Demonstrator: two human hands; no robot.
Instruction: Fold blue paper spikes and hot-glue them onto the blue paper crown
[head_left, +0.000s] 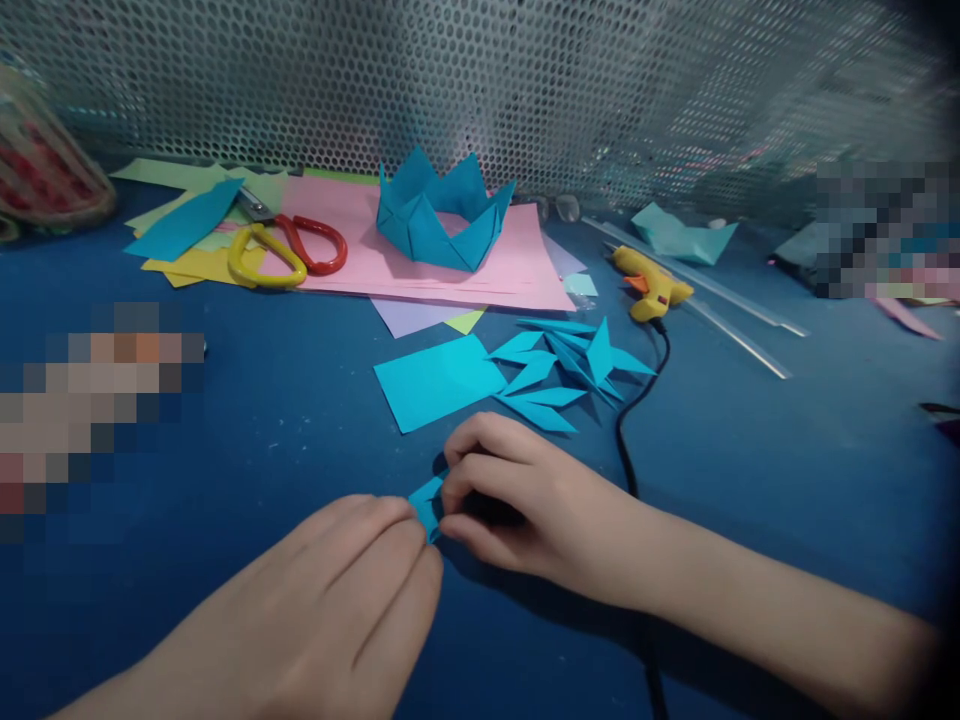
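Observation:
Between my two hands, low over the blue table, is a small piece of blue paper [426,505], mostly covered by fingers. My left hand [345,590] is closed at its left side, fingertips hidden beneath the knuckles. From the right, my right hand [525,500] pinches the paper's other side with thumb and fingers. Just beyond them lie a flat blue paper rectangle [442,382] and several folded blue paper pieces [551,400] with pointed ends. Farther back, a folded blue paper crown shape [442,225] stands on pink sheets [337,215].
Scissors [289,255] with yellow and red handles rest on coloured paper at the back left. A yellow glue gun [649,283] lies right, its black cord [626,440] running toward me beside clear glue sticks [742,340]. A perforated metal panel [300,90] borders the back.

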